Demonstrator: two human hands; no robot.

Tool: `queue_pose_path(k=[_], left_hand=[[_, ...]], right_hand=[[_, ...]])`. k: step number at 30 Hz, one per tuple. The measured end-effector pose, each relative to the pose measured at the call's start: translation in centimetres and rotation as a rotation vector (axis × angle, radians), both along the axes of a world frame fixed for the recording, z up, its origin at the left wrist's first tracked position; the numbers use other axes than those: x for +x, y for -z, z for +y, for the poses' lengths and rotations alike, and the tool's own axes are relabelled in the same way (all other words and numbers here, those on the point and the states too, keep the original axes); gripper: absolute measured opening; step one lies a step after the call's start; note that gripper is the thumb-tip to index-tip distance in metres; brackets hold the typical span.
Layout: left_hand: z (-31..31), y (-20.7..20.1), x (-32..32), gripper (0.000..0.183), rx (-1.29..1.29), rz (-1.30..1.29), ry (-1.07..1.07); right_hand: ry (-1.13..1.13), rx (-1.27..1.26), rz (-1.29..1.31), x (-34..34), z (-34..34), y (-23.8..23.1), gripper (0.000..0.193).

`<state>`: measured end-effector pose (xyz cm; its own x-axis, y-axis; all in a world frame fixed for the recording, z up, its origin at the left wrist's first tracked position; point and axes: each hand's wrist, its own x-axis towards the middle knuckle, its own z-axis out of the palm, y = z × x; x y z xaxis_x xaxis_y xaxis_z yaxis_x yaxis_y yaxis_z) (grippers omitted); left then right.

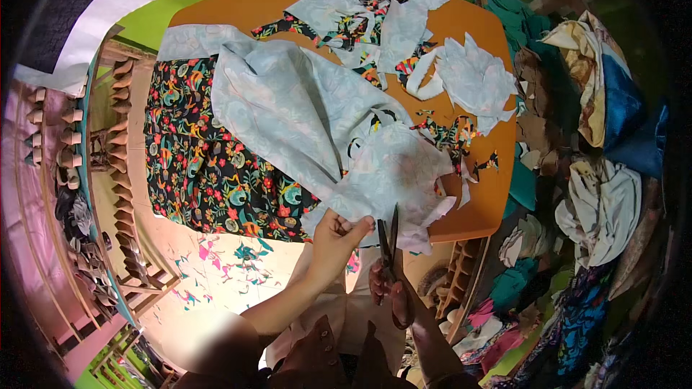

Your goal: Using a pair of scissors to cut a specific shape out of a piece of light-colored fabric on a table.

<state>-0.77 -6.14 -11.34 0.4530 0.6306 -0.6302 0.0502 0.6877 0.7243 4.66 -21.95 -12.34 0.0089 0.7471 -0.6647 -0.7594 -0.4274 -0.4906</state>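
Observation:
A large floral fabric, black with bright flowers, covers the left of the orange table, partly folded over to show its pale underside. At the table's near edge my left hand is closed on the fabric's edge, thumb on top. My right hand grips dark scissors just to the right of it. The blades point away from me, slightly apart, against the near edge of the pale cloth. Whether cloth lies between them is hard to tell.
Cut pale pieces and floral scraps lie on the table's far and right side. Shoe forms stand on a rack at the left. Coloured scraps litter the floor; heaped cloths line the right side.

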Motion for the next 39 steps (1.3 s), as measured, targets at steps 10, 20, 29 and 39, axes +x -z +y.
queue_pose_path(k=[10, 20, 29, 39], left_hand=[[-0.2, 0.4, -0.6, 0.022, 0.038, -0.047, 0.009], [-0.3, 0.1, 0.1, 0.027, 0.042, -0.051, -0.047], [-0.3, 0.7, 0.2, 0.028, 0.086, 0.032, -0.048], [-0.1, 0.7, -0.1, 0.027, 0.095, 0.036, 0.021]], right_hand=[[0.237, 0.036, 0.355, -0.1, 1.9, 2.3, 0.021], [-0.041, 0.031, -0.116, 1.0, 2.5, 0.2, 0.049], [0.089, -0.026, 0.162, 1.7, 3.2, -0.7, 0.052], [0.088, -0.109, 0.251, 2.1, 3.5, -0.1, 0.035]])
